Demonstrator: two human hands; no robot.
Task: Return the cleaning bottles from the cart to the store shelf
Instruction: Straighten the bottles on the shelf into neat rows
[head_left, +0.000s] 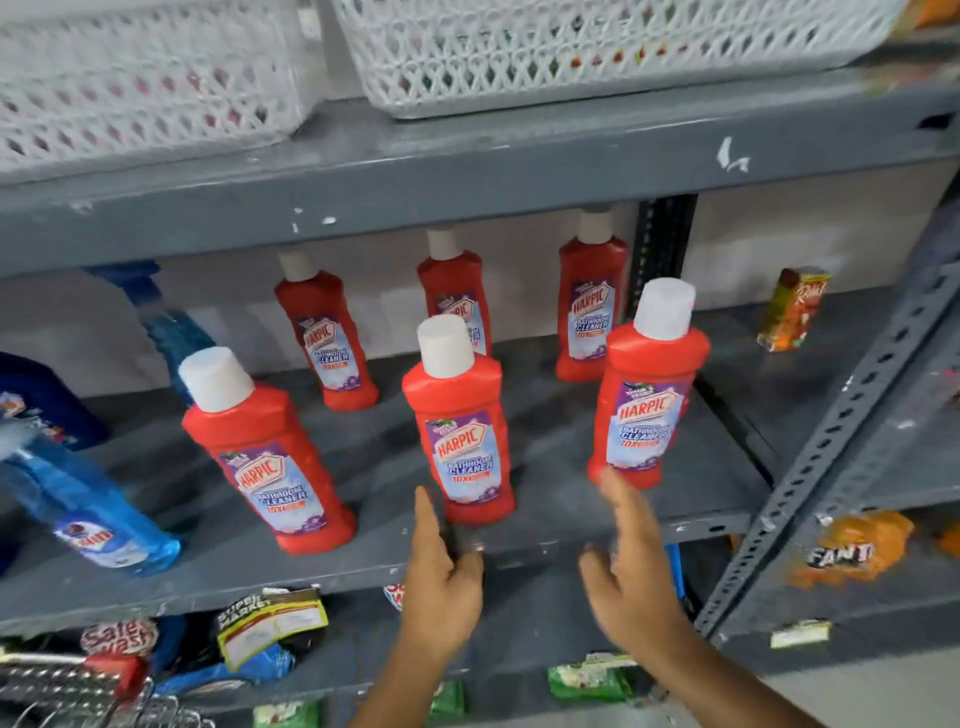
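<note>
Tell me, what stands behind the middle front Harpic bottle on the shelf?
Behind the middle front Harpic bottle stands another red Harpic bottle, near the back wall. Its white cap and shoulders show; the front bottle's cap covers its lower label and base.

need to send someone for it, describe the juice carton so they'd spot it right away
Find the grey metal shelf holding six red bottles. Look right, past the upright post, to the next bay. The small juice carton stands alone there, the only orange and green box.
</note>
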